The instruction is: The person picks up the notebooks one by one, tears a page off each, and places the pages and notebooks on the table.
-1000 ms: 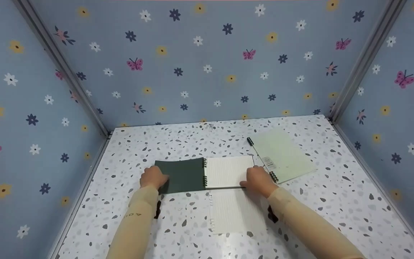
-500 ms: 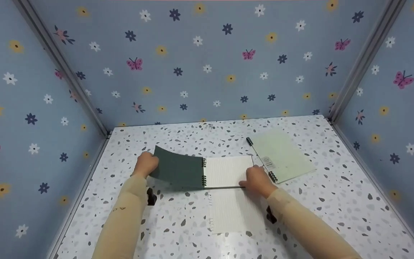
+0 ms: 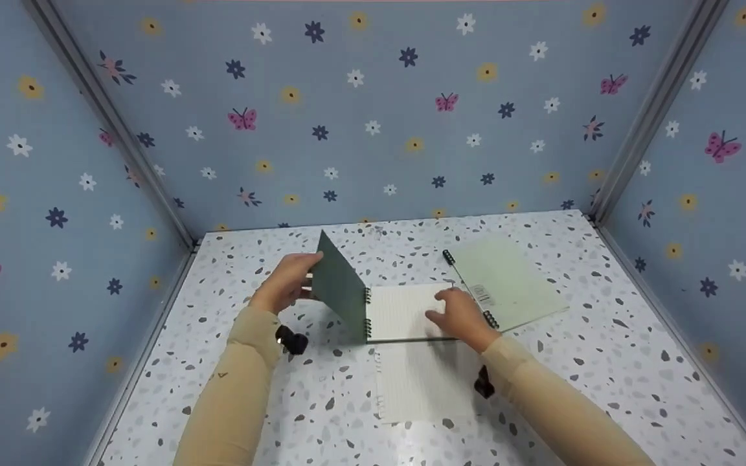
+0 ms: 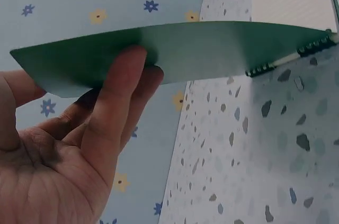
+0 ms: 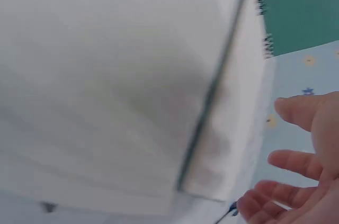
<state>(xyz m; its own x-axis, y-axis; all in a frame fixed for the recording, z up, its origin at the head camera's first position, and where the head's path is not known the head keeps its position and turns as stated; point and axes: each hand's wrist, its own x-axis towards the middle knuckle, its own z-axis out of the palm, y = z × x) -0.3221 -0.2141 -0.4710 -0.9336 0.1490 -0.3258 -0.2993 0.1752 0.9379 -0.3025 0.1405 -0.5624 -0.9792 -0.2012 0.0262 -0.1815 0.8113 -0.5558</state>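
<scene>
A small spiral notebook [image 3: 405, 314] lies open on the table, its lined white page facing up. Its dark green cover [image 3: 340, 291] stands steeply raised on the left of the rings. My left hand [image 3: 289, 281] holds the cover's outer edge, with fingers against its outside face; in the left wrist view the thumb passes behind it. My right hand [image 3: 460, 317] hovers at the page's right side, fingers loosely spread and holding nothing. The right wrist view also shows those fingers [image 5: 296, 163] apart from the paper.
A pale green spiral notebook [image 3: 512, 281] lies tilted at the back right. A loose lined sheet [image 3: 421, 385] with a torn perforated edge lies in front of the open notebook. Patterned blue panels [image 3: 373, 116] enclose the speckled table [image 3: 321, 414] at the back and sides.
My left hand has lifted the green cover from nearly flat to steeply upright, moving up and then right. My right hand has let go of the page's edge and risen slightly.
</scene>
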